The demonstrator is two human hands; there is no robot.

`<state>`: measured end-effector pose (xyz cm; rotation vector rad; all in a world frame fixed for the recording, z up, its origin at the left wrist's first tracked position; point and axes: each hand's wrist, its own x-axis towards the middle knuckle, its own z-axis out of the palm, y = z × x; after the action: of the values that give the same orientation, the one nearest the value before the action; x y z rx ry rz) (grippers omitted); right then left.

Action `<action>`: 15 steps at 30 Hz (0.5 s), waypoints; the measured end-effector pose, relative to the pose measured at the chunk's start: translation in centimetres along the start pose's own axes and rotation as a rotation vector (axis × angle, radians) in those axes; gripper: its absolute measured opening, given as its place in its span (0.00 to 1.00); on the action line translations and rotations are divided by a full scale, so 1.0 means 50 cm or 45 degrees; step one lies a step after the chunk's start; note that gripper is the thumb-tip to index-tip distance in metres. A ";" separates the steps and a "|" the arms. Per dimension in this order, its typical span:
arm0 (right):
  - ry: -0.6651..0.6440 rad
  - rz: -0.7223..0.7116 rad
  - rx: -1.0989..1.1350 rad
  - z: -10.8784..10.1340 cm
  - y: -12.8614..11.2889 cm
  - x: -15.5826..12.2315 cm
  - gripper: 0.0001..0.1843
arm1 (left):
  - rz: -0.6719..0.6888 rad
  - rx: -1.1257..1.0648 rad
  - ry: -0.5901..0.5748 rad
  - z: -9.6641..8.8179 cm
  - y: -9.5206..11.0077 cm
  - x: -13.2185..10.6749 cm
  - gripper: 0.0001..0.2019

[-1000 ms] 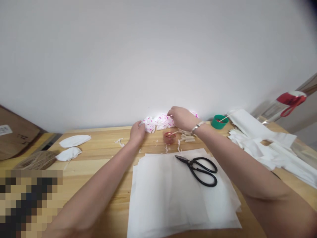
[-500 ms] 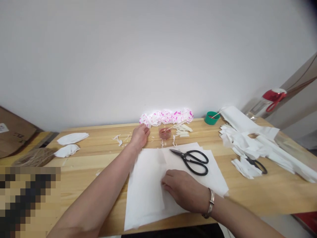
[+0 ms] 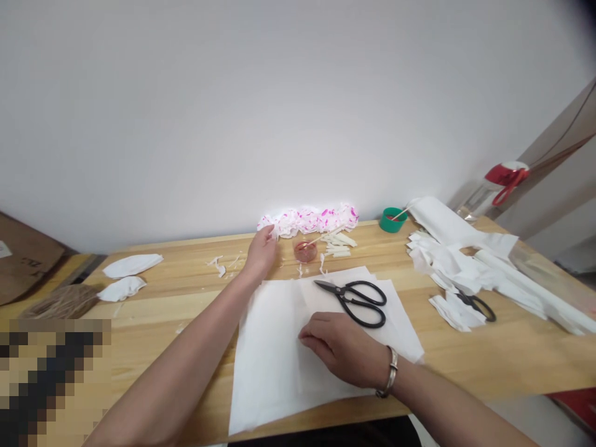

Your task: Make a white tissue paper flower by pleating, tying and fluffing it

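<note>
My left hand [image 3: 261, 251] reaches to the back of the table, its fingers closed at the lower edge of the leftmost pink-speckled white paper flower [image 3: 282, 221] in a row against the wall. Over the stacked white paper sheets [image 3: 265, 372] my right hand [image 3: 342, 349] is closed, fingers curled together; what they hold, if anything, is hidden. Black-handled scissors [image 3: 351, 301] lie on the sheets just beyond it. A small clear cup of reddish liquid [image 3: 305, 251] with a thin stick across it stands right of my left hand.
Short pale strips [image 3: 339, 245] lie by the cup. A green cup [image 3: 393, 220] with a stick is at the back right, near crumpled white paper [image 3: 442, 267], a second pair of scissors [image 3: 479, 306] and a bottle [image 3: 493, 189]. Folded white pieces [image 3: 133, 265] and twine [image 3: 65, 301] are left.
My left hand has moved slightly up against the leftmost flower. My right hand stays closed over the sheets. The whole view has shifted a little.
</note>
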<state>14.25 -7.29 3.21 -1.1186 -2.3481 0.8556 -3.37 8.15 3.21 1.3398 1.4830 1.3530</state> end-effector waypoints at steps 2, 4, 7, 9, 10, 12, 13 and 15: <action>-0.014 -0.009 -0.043 -0.008 -0.003 -0.005 0.14 | 0.018 0.079 -0.109 -0.005 0.025 -0.043 0.16; -0.038 0.005 -0.116 -0.022 -0.005 -0.010 0.14 | -0.026 0.030 -0.233 -0.011 0.048 -0.098 0.17; -0.035 0.112 -0.224 -0.049 0.002 -0.013 0.13 | -0.307 -0.352 -0.303 -0.012 0.069 -0.180 0.14; 0.017 0.207 -0.266 -0.064 0.011 -0.012 0.12 | -0.536 -0.616 -0.288 -0.005 0.071 -0.219 0.13; 0.032 0.241 -0.286 -0.070 0.015 -0.010 0.12 | -0.611 -0.710 -0.256 -0.002 0.068 -0.232 0.13; 0.049 0.276 -0.322 -0.078 0.022 -0.005 0.12 | -0.670 -0.841 -0.212 0.005 0.059 -0.246 0.11; 0.049 0.286 -0.352 -0.080 0.024 -0.002 0.12 | -0.660 -0.891 -0.199 0.006 0.053 -0.247 0.10; 0.055 0.356 -0.440 -0.083 0.028 0.000 0.11 | -0.648 -0.942 -0.169 0.002 0.042 -0.244 0.10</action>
<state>17.43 -5.11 5.30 -1.6168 -2.3975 0.5130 -0.25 -3.84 3.58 0.5213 0.9769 1.2508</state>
